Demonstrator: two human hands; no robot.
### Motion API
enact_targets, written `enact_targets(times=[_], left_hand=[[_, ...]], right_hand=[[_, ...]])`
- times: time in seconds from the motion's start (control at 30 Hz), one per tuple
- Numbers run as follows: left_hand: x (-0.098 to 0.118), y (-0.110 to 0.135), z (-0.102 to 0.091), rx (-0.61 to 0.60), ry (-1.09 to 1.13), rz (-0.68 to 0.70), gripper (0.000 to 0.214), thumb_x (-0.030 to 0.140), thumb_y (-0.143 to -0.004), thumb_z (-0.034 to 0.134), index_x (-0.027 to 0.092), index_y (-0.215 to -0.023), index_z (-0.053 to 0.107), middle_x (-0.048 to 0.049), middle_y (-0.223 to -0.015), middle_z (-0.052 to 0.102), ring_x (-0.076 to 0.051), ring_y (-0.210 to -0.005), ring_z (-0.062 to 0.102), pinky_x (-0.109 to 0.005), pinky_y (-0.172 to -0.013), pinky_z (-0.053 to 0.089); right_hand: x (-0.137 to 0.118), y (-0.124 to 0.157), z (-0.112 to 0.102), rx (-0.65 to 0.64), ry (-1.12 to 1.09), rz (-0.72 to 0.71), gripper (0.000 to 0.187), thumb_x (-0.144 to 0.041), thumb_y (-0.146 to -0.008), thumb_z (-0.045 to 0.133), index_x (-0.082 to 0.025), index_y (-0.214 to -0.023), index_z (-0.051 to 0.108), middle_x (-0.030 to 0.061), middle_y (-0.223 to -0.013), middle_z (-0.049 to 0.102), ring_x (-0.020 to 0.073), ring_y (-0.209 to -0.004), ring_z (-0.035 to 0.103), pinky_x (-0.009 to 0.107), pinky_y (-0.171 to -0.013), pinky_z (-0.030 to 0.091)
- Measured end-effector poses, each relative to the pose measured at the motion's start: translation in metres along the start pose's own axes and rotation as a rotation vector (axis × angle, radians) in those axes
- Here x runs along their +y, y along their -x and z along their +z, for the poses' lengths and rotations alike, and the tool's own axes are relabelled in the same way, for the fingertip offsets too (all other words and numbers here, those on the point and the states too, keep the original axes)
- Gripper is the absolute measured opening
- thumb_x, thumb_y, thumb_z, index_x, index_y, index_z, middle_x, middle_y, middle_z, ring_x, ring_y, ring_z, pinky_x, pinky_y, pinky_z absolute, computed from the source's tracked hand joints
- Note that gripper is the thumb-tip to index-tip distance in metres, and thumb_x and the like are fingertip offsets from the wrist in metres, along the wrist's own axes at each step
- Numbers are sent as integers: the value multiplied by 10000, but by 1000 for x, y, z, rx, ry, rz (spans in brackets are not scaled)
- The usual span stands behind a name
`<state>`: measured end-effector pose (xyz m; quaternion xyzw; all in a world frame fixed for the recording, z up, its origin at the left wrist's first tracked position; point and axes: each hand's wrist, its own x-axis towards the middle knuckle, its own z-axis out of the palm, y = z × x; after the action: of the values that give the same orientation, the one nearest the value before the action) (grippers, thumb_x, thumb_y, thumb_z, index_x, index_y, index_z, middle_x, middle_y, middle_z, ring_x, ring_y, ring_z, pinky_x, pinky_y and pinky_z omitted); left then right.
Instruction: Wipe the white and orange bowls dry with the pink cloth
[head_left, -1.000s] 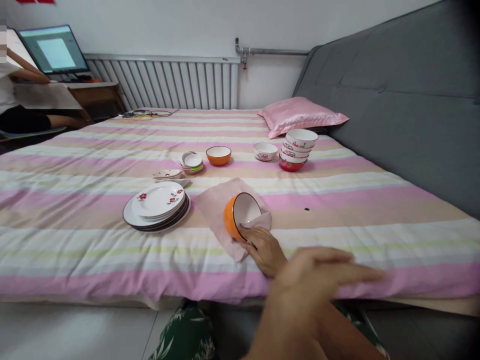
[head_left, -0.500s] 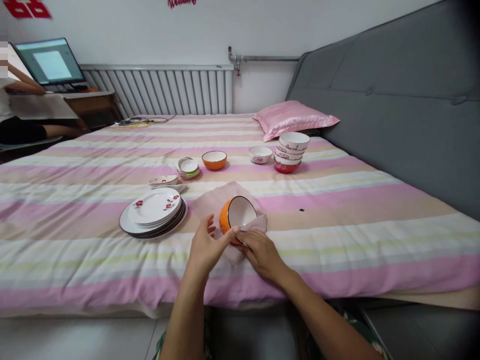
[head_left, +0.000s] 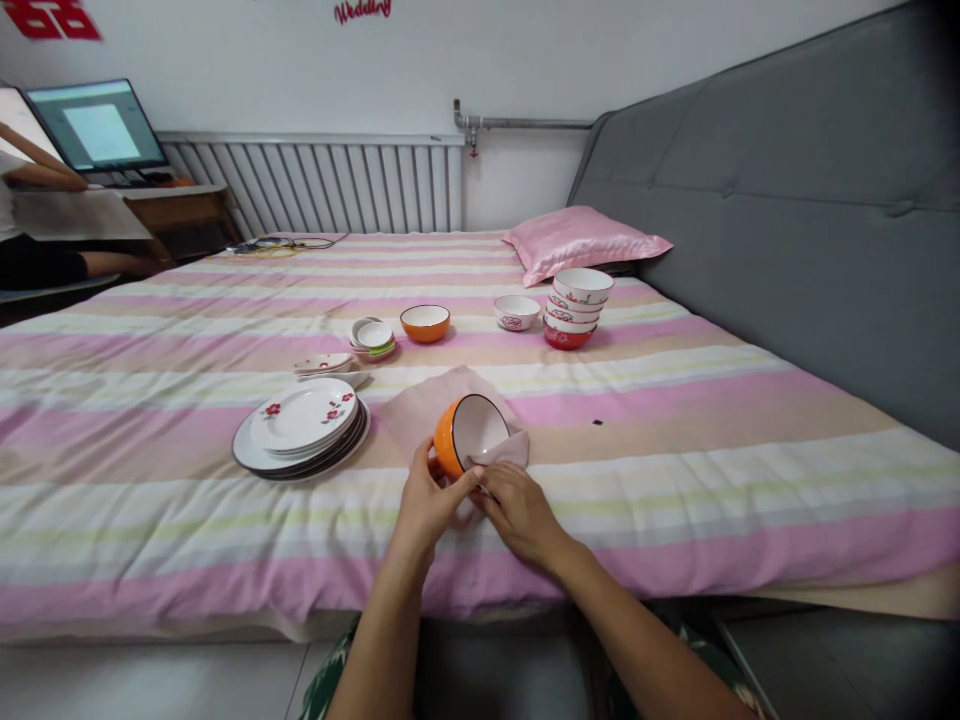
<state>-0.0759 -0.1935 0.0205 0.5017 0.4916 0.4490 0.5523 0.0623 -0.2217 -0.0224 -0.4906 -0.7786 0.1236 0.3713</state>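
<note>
An orange bowl (head_left: 447, 440) with a white inside and dark rim is tilted on its side, its mouth facing right and up. My left hand (head_left: 433, 497) is closed on its lower left, thumb near the rim. At the lower right of the bowl, my right hand (head_left: 519, 510) holds it through a fold of a pale pinkish cloth (head_left: 420, 402). Part of that cloth reaches over the rim into the bowl, and the rest lies spread beneath it on the bed. My right fingertips are partly hidden by the cloth.
Left of the cloth lies a stack of plates (head_left: 300, 418), with small dishes (head_left: 322, 364) and small bowls (head_left: 372, 336) behind. Farther back are another orange bowl (head_left: 425, 324), a white bowl (head_left: 517, 313) and stacked bowls (head_left: 577, 310). A person (head_left: 37, 180) sits at far left.
My left hand has moved in from beside the bowl and closed on its side. The right hand stays at the bowl with the cloth. The view has shifted slightly.
</note>
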Motion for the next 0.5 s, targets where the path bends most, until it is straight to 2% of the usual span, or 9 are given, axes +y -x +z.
enact_targets(times=[0.2, 0.33, 0.5], left_hand=[[2, 2, 4, 37, 52, 17, 725, 346, -577, 791, 119, -1201, 500, -103, -931, 650, -215, -853, 625, -347, -767, 497], [3, 3, 9, 116, 76, 22, 685, 301, -559, 789, 129, -1171, 533, -87, -920, 632, -204, -844, 614, -325, -750, 495], [3, 1, 10, 216, 3, 19, 718, 316, -556, 764, 104, -1204, 538, -77, -901, 614, -186, -810, 577, -288, -697, 478]], right_hand=[[-1, 0, -1, 7, -10, 6, 213, -252, -934, 441, -199, -1017, 629, 67, -1035, 693, 204, -964, 604, 360, -894, 429], [-1, 0, -1, 8, -15, 1, 199, -244, -935, 438, -179, -978, 622, 70, -993, 688, 204, -944, 601, 348, -874, 428], [-5, 2, -5, -5, -36, -35, 197, -246, -934, 427, -184, -947, 613, 68, -906, 684, 200, -858, 604, 348, -820, 437]])
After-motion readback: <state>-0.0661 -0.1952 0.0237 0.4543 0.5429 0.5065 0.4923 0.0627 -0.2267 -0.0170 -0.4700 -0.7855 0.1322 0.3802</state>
